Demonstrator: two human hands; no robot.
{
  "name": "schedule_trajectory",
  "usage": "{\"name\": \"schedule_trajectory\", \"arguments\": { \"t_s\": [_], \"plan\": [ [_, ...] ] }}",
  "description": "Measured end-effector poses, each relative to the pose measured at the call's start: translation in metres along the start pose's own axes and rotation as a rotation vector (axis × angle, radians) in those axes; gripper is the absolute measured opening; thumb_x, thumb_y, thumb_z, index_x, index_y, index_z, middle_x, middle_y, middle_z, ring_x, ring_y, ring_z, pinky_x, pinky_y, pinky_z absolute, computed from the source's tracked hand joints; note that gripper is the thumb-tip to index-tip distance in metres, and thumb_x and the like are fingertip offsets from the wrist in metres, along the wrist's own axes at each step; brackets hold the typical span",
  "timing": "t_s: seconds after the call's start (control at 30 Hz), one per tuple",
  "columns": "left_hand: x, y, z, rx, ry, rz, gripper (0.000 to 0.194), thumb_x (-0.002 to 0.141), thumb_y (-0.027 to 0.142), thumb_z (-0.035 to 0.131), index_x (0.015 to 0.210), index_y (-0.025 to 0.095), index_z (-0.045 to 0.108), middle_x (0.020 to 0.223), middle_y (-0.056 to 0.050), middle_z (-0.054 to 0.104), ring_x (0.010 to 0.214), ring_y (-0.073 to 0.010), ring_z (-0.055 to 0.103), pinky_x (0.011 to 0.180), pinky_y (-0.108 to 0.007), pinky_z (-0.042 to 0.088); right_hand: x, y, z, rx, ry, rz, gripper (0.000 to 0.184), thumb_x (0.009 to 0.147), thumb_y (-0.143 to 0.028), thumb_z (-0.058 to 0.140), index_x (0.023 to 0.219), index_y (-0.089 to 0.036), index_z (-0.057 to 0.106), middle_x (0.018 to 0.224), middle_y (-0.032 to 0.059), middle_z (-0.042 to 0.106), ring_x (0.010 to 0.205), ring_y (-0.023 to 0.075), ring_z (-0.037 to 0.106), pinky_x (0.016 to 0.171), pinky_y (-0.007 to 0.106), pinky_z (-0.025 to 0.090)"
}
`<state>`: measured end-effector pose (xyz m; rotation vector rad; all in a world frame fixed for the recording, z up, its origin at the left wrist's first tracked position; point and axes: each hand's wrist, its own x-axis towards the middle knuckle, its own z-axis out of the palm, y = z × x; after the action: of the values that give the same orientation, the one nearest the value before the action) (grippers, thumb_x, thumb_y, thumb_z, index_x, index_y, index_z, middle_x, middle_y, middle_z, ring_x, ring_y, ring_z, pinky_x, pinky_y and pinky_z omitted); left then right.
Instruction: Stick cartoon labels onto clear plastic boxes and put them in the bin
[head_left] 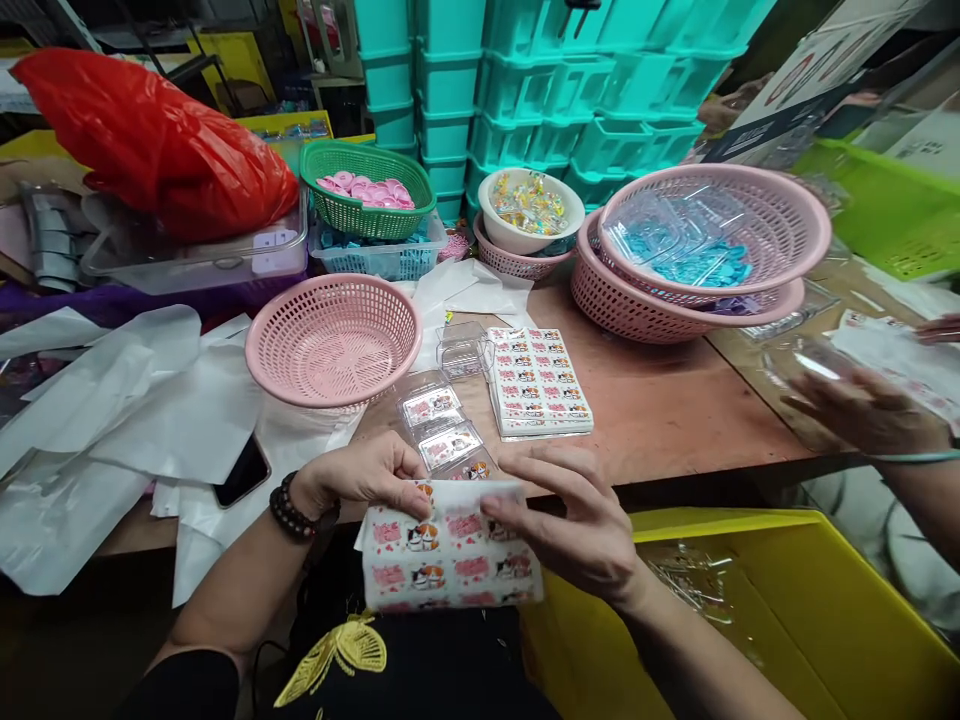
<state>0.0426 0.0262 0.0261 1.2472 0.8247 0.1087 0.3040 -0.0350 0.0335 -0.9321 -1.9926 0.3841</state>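
Observation:
In front of me a sheet of cat stickers (454, 572) is bent over at its top edge. My left hand (367, 478) pinches its upper left part between thumb and fingers. The thumb of my right hand (581, 525) presses on the upper right part, with the fingers stretched behind the edge. Just beyond, small clear plastic boxes (450, 445) bear the same cat stickers. A thick stack of sticker sheets (541, 380) lies to their right, and unlabelled clear boxes (463, 350) sit behind them.
A pink basket (334, 335) stands left of the boxes, near white backing paper (172, 410) and a phone (244, 472). Stacked pink baskets (705, 240) hold blue pieces. Below the table edge is a yellow bin (810, 600). A co-worker's hand (870, 410) is at right.

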Motion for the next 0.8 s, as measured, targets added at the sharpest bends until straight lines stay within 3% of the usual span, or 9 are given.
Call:
{"name": "schedule_trajectory", "arguments": {
  "t_s": [0.07, 0.17, 0.3, 0.43, 0.57, 0.8],
  "plan": [
    [0.000, 0.001, -0.006, -0.018, -0.034, -0.013, 0.040, 0.062, 0.049, 0.084, 0.068, 0.013, 0.067, 0.056, 0.002, 0.059, 0.048, -0.0076, 0.047, 0.046, -0.020, 0.035, 0.008, 0.002, -0.005, 0.124, 0.138, 0.129, 0.015, 0.089, -0.029, 0.064, 0.092, -0.037, 0.077, 0.093, 0.0052, 0.074, 0.087, 0.0233, 0.067, 0.078, 0.042, 0.056],
    [-0.006, 0.015, -0.005, 0.242, 0.131, 0.098, 0.030, 0.082, 0.044, 0.068, 0.077, 0.015, 0.066, 0.064, 0.001, 0.062, 0.056, -0.0095, 0.053, 0.052, -0.020, 0.039, 0.043, 0.023, -0.012, 0.278, 0.253, 0.518, 0.017, 0.086, -0.042, 0.068, 0.085, -0.025, 0.073, 0.077, 0.0049, 0.069, 0.068, 0.0189, 0.063, 0.063, 0.036, 0.054],
    [-0.009, 0.044, 0.003, 0.796, 0.365, 0.315, 0.024, 0.096, 0.031, 0.048, 0.085, 0.018, 0.064, 0.077, -0.002, 0.067, 0.070, -0.0148, 0.060, 0.065, -0.025, 0.044, 0.112, 0.081, -0.008, 0.349, 0.076, 0.803, 0.030, 0.071, -0.043, 0.080, 0.075, -0.018, 0.065, 0.066, 0.0002, 0.059, 0.054, 0.0109, 0.050, 0.045, 0.024, 0.037],
    [0.006, 0.063, 0.006, 1.071, 0.433, 0.364, 0.013, 0.088, 0.020, 0.050, 0.082, 0.018, 0.061, 0.078, -0.003, 0.067, 0.073, -0.0185, 0.061, 0.070, -0.030, 0.045, 0.169, 0.133, 0.012, 0.306, -0.211, 1.017, 0.025, 0.076, -0.031, 0.077, 0.068, -0.017, 0.058, 0.064, -0.0015, 0.055, 0.050, 0.0068, 0.041, 0.043, 0.021, 0.027],
    [0.028, 0.068, 0.001, 1.148, 0.488, 0.356, 0.007, 0.078, 0.021, 0.056, 0.073, 0.019, 0.059, 0.069, -0.003, 0.065, 0.067, -0.0189, 0.059, 0.068, -0.032, 0.044, 0.196, 0.158, 0.033, 0.219, -0.401, 1.104, 0.020, 0.074, -0.026, 0.078, 0.067, -0.015, 0.062, 0.066, -0.0002, 0.057, 0.050, 0.0071, 0.040, 0.043, 0.021, 0.025],
    [0.049, 0.065, -0.002, 1.125, 0.534, 0.347, 0.010, 0.077, 0.025, 0.056, 0.070, 0.018, 0.059, 0.068, -0.004, 0.064, 0.065, -0.0203, 0.059, 0.066, -0.034, 0.045, 0.205, 0.170, 0.041, 0.154, -0.506, 1.111, 0.013, 0.070, -0.024, 0.077, 0.067, -0.016, 0.067, 0.068, 0.0016, 0.062, 0.053, 0.0085, 0.039, 0.044, 0.022, 0.025]
  ]
}}
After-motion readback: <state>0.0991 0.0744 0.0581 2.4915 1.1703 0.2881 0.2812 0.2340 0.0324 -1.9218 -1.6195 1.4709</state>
